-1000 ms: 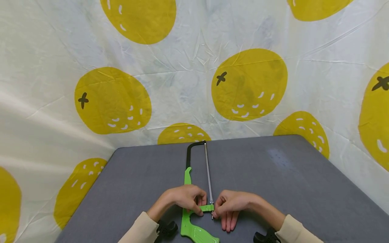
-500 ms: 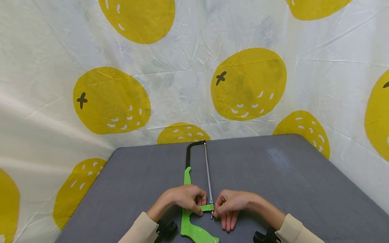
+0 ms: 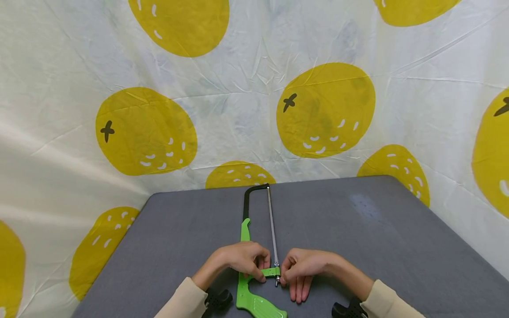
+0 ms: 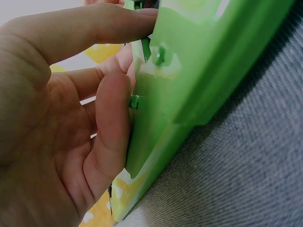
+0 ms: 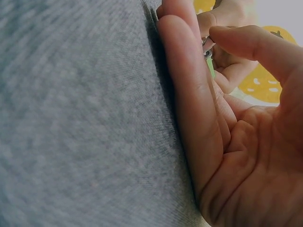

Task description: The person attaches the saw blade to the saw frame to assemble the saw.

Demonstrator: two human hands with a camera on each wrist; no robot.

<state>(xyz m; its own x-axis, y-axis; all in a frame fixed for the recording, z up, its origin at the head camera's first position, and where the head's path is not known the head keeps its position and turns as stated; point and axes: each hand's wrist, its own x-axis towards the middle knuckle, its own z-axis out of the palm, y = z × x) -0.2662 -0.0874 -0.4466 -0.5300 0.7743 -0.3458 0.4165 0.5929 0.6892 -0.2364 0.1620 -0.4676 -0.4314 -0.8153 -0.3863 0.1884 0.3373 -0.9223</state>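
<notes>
A hacksaw (image 3: pixel 243 278) lies on the grey table, its green handle toward me and its black front frame (image 3: pixel 247 203) pointing away. The narrow blade (image 3: pixel 272 225) runs along its right side. My left hand (image 3: pixel 246 258) grips the green crosspiece (image 3: pixel 270 272) near the blade's rear end, thumb on the near side; the left wrist view shows its fingers against the green frame (image 4: pixel 170 90). At the crosspiece's right end sits a small metal wing nut (image 3: pixel 277 281), which the thumb and forefinger of my right hand (image 3: pixel 304 265) pinch. Those fingertips partly hide it. The other right fingers rest along the table.
The grey cloth-covered table (image 3: pixel 358 247) spreads around the saw on both sides. Behind and beside it hangs a white sheet (image 3: pixel 238 115) printed with yellow fruit. Black wrist mounts (image 3: pixel 218 300) sit under both sleeves.
The wing nut has turned slightly between my right fingertips, and those fingertips have shifted very little. My left hand and the hacksaw stay where they were.
</notes>
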